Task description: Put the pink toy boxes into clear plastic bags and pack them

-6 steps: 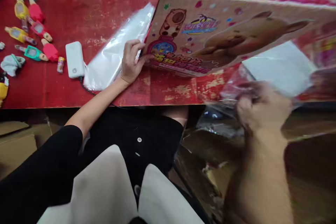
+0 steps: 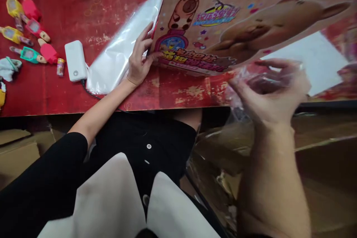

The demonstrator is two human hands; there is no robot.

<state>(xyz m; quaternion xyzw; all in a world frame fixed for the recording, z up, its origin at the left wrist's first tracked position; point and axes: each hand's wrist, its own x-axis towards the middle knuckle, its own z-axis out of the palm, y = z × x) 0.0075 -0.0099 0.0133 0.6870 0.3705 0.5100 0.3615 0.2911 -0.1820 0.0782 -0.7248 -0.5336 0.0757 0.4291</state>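
A large printed box (image 2: 251,26) with a bear picture stands tilted over the red table at the right. My left hand (image 2: 141,55) grips the box's lower left corner, thumb on the printed face and fingers along its edge. To the right, my right hand (image 2: 275,89) is curved around crumpled clear plastic (image 2: 240,81), just below the box's lower edge. Under my left wrist lies a stack of shiny clear plastic bags (image 2: 117,55). A white sheet (image 2: 315,63) lies behind my right hand.
On the red table (image 2: 83,15), a white power bank (image 2: 76,61) with a cable lies beside a small printed cylinder (image 2: 60,67). Several colourful small toys (image 2: 33,26) spread over the left. Part of another person's hand (image 2: 348,72) shows at the right edge. Cardboard (image 2: 19,160) lies below the table.
My right hand has moved up towards the box with its fingers spread wider around the plastic. The box sits slightly higher in view, and my left hand still holds its corner.
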